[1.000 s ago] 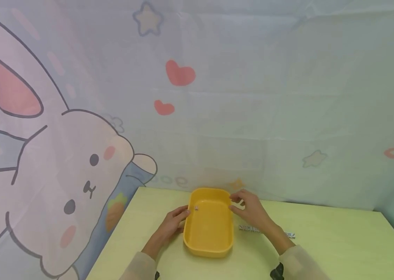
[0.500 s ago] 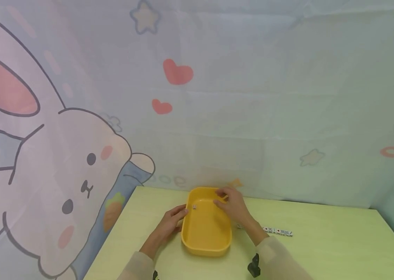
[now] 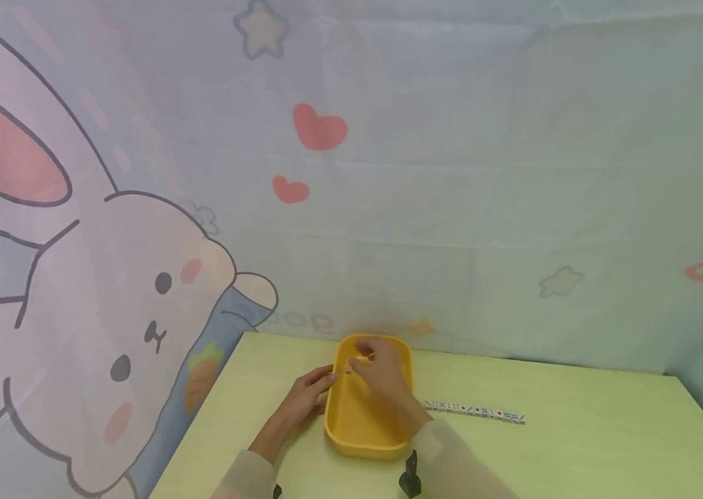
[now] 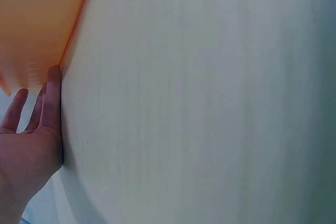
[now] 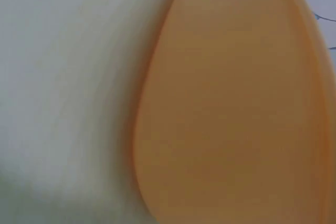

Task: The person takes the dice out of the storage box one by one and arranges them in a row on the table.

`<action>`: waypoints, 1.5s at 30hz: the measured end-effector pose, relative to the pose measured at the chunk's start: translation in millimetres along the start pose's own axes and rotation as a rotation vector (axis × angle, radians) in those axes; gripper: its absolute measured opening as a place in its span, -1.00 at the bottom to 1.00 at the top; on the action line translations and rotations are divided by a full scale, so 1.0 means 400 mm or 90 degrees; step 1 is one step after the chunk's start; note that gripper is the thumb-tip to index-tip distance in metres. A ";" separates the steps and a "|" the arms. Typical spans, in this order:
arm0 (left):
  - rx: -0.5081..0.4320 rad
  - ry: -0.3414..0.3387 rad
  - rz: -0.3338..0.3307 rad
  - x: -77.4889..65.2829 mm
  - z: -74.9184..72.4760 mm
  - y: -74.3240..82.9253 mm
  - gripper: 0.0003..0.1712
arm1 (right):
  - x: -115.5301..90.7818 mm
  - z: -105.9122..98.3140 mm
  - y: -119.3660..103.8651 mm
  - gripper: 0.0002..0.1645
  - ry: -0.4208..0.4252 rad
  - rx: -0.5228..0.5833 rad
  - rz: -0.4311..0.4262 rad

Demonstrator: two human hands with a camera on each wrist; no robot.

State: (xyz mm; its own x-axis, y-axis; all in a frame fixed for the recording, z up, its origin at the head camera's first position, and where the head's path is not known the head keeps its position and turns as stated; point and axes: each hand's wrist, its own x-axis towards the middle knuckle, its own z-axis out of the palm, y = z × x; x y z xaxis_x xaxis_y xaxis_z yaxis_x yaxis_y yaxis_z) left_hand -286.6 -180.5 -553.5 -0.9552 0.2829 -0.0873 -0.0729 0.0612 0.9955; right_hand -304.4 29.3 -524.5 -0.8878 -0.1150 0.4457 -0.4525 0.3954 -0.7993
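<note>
A yellow tray (image 3: 369, 449) stands on the table in the head view. Inside it, near the left wall, lies a small white die (image 3: 348, 369). My left hand (image 3: 303, 403) rests against the tray's left side; the left wrist view shows its extended fingers (image 4: 52, 95) touching the orange-looking tray wall (image 4: 37, 24). My right hand (image 3: 383, 374) is over the inside of the tray, its thumb and bent forefinger apart and close to the die, with nothing visible between them. The right wrist view shows the tray's outer wall (image 5: 231, 103) but not the hand.
To the right of the tray, a straight row of white dice (image 3: 475, 410) lies on the pale green table (image 3: 601, 430). A cloth backdrop (image 3: 451, 173) with a printed rabbit and hearts hangs right behind the table.
My right hand has moved left, from the tray's right rim across its inside to near the die, uncovering the row of dice. The left hand has stayed at the tray's side.
</note>
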 end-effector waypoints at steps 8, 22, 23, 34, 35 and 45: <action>0.008 0.001 0.002 -0.015 0.009 -0.003 -0.29 | -0.021 0.049 0.031 -0.54 -0.055 -0.049 0.045; -0.003 -0.003 0.007 -0.020 0.014 0.001 -0.30 | -0.034 0.055 0.029 -0.50 -0.180 -0.235 -0.019; -0.003 -0.004 0.008 -0.020 0.015 0.002 -0.30 | -0.033 0.055 0.031 -0.53 -0.185 -0.241 -0.015; -0.007 -0.002 0.005 -0.023 0.018 -0.001 -0.33 | -0.040 0.061 0.045 -0.89 -0.175 -0.230 -0.049; -0.006 -0.002 0.006 -0.024 0.018 -0.001 -0.33 | -0.040 0.062 0.048 -0.89 -0.177 -0.231 -0.048; -0.004 -0.013 0.013 -0.020 0.016 0.000 -0.32 | -0.041 0.066 0.061 -0.93 -0.164 -0.215 -0.008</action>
State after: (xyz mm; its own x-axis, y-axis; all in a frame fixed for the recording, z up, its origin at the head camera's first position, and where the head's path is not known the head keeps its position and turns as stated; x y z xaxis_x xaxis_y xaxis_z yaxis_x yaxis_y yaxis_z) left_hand -277.2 -176.6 -553.3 -0.9502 0.3042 -0.0673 -0.0549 0.0493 0.9973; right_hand -303.1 16.6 -561.9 -0.8942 -0.3278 0.3048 -0.4476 0.6647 -0.5982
